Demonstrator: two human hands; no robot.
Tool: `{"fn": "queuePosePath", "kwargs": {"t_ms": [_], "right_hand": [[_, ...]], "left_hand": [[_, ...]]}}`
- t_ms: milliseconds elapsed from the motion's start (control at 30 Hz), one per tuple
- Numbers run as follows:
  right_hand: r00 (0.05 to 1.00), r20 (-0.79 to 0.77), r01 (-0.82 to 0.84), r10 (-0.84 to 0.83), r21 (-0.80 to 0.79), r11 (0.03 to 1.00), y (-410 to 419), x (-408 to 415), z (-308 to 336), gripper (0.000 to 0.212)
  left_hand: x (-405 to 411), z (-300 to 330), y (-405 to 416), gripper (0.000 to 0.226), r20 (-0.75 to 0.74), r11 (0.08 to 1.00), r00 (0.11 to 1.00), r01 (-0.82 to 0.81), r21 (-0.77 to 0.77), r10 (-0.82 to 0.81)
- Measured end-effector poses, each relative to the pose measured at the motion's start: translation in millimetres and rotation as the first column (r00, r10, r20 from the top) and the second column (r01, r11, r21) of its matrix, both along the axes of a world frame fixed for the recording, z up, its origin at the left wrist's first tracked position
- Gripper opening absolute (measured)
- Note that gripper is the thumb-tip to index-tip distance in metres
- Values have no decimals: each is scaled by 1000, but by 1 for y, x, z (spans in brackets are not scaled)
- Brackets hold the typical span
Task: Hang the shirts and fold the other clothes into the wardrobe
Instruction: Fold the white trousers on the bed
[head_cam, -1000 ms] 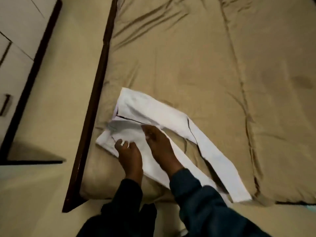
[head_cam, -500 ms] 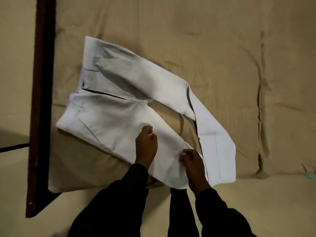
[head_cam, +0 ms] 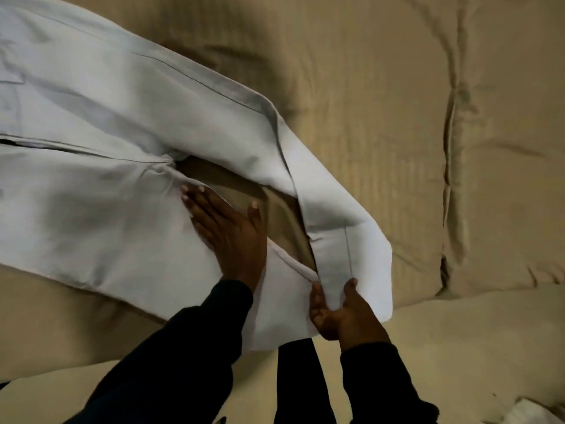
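The pale trousers (head_cam: 101,139) lie spread on the tan bed (head_cam: 382,96), their two legs splayed apart so that a wedge of bedding shows between them. The left hand (head_cam: 227,229) lies flat with straight fingers on the near leg, pressing the cloth down just beside that wedge. The right hand (head_cam: 339,310) curls its thumb and fingers round the hem of the far leg, at the near edge of the bed.

To fold well from here, it seems best to keep the flat hand as an anchor while the gripping hand draws the far leg across until its seam lies along the near leg's seam, closing the wedge. Then smooth from waist toward hems before any crosswise fold, since the cloth looks soft and creases easily.

The waist end of the trousers runs off the left side of the view, so its lie cannot be judged. The wardrobe is not in view. A small pale thing (head_cam: 533,413) beyond the bed's near corner is too cut off to name.
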State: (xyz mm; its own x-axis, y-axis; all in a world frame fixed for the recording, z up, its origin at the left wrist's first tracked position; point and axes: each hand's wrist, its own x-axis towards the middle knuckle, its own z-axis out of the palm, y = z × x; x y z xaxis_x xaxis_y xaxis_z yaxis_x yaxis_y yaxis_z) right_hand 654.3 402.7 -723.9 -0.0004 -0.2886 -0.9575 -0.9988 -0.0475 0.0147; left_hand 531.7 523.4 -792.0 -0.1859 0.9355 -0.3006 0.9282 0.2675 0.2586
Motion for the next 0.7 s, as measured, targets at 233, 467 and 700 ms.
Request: {"fn": "queuePosePath", "kwargs": {"t_ms": [233, 467, 700], "right_hand": [[954, 245, 144, -174, 135, 980, -7, 18, 5, 37], [666, 678, -304, -312, 628, 716, 104, 175, 60, 22], [556, 730, -626, 398, 52, 778, 102, 147, -3, 11]], "left_hand": [[47, -5, -9, 63, -20, 965, 976, 218, 146, -218], [102, 15, 11, 76, -8, 986, 996, 91, 137, -91], [133, 13, 25, 48, 417, 950, 908, -157, 270, 31]]}}
